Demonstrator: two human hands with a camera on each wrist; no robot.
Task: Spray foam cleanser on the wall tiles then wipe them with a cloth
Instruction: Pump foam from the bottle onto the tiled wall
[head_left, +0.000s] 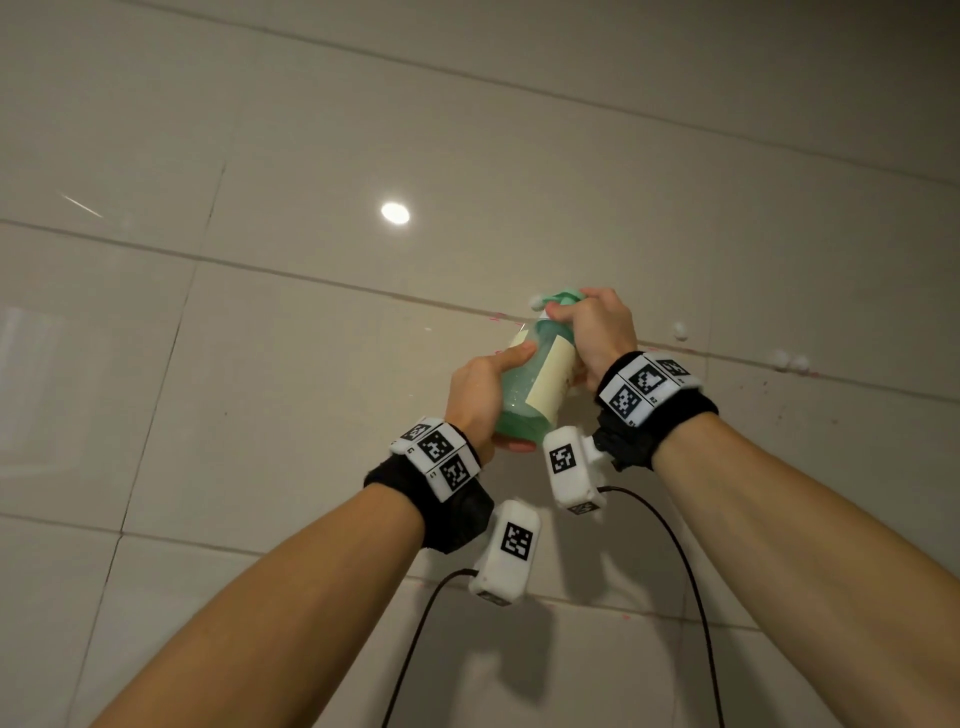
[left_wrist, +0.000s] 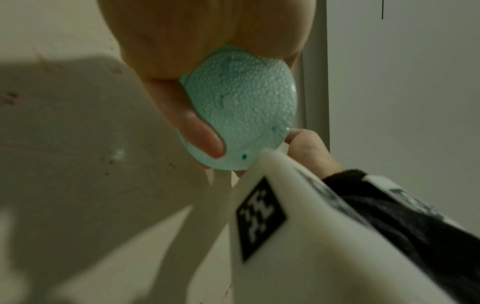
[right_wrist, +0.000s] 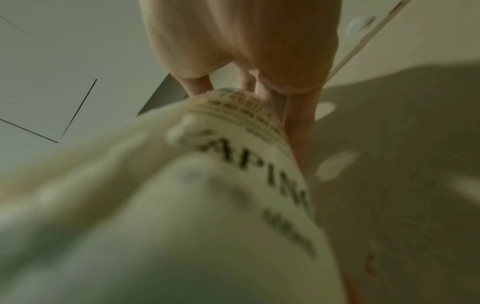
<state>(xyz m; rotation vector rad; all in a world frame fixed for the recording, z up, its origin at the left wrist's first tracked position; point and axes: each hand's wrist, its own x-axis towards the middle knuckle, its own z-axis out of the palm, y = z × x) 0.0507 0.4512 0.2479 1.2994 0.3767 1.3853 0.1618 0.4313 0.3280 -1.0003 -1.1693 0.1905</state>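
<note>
Head view: a green bottle (head_left: 537, 376) with pale label sits tilted before the tiles (head_left: 311, 156) — left hand (head_left: 480, 397) wrapped round its base, right hand (head_left: 597, 327) clenched on the pump. Inside, foamy green liquid — bubbles fill the bottom. Foam blobs (head_left: 789, 361) dot the wall.

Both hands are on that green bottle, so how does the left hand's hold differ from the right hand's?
The left hand wraps the lower body of the green bottle, thumb lying along its side; the right hand closes over the pump top. The left sits lower, with a finger under the bottle's base; the right sits higher, nearer the wall tiles. Both keep a curled grip on the same bottle, and both wrists wear black bands with white tags.
</note>
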